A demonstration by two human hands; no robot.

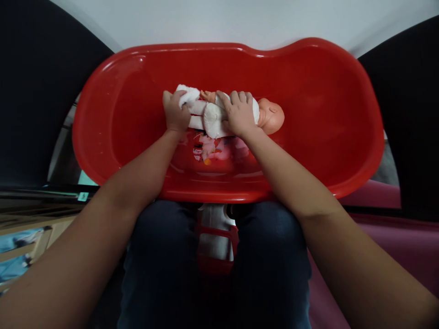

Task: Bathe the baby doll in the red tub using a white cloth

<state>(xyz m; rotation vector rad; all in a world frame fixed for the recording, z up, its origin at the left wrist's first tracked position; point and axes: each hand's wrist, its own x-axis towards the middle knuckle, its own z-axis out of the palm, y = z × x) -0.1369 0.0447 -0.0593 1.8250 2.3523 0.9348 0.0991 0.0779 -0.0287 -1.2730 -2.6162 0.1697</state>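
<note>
A baby doll [270, 116] in white clothing lies on its side in a red plastic baby tub [325, 151], head to the right. My left hand [175, 114] is closed around the doll's white legs and feet at the left. My right hand [240, 112] rests over the doll's white torso, fingers curled on it, hiding most of the body. A cartoon sticker [209, 151] shows on the tub's inner wall below the doll.
The tub sits in front of my knees in dark jeans [270, 256]. A red stool frame [216, 242] shows between my legs. A purple mat [394, 237] lies at right, a wooden shelf [30, 233] at left, dark panels on both sides.
</note>
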